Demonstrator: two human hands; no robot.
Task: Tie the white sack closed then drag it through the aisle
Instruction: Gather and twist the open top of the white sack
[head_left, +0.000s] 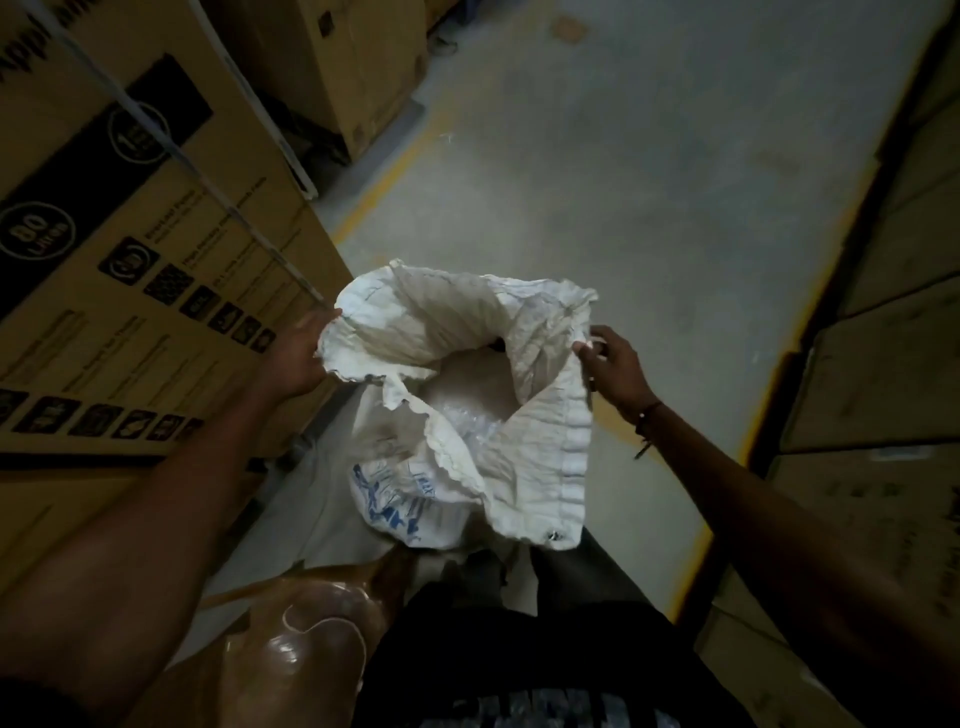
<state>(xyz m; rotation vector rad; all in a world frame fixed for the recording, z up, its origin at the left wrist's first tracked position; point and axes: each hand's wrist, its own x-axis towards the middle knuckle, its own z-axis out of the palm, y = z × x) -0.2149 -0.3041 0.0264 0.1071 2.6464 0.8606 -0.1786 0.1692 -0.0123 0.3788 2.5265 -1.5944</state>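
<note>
1. Sack (540, 457) stands on the aisle floor (649, 171) at the person's feet, mouth wide open.
2. Left hand (298, 356) and right hand (613, 369) each pinch opposite rim edges.
3. Step: tying, knot not begun. Next: gather the rim together and twist.

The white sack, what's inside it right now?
The white sack is held open by the left hand and right hand. Inside shows crumpled clear plastic. Anything deeper is hidden by the folded rim and shadow.
</note>
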